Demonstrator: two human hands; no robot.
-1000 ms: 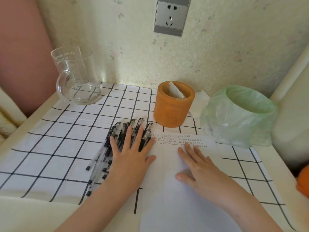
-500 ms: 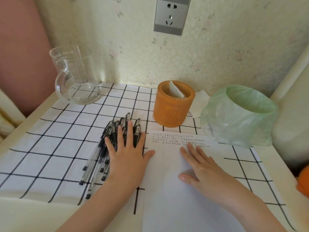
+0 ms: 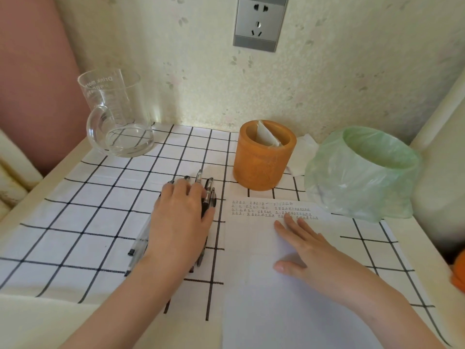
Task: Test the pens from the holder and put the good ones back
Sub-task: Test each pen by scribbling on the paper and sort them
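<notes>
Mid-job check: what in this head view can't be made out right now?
- Pens, head view: the left hand covers most of them, so the count is unclear, as is whether it grips or only presses them.
- Holder, head view: its own wall hides the bottom; only a pale folded piece shows.
- Writing on the paper, head view: too small to read.
- Orange thing, head view: cut off by the right edge.

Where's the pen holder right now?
Head view: the orange pen holder stands right of centre near the wall, between the glass mug and the green-bagged bin.
</notes>
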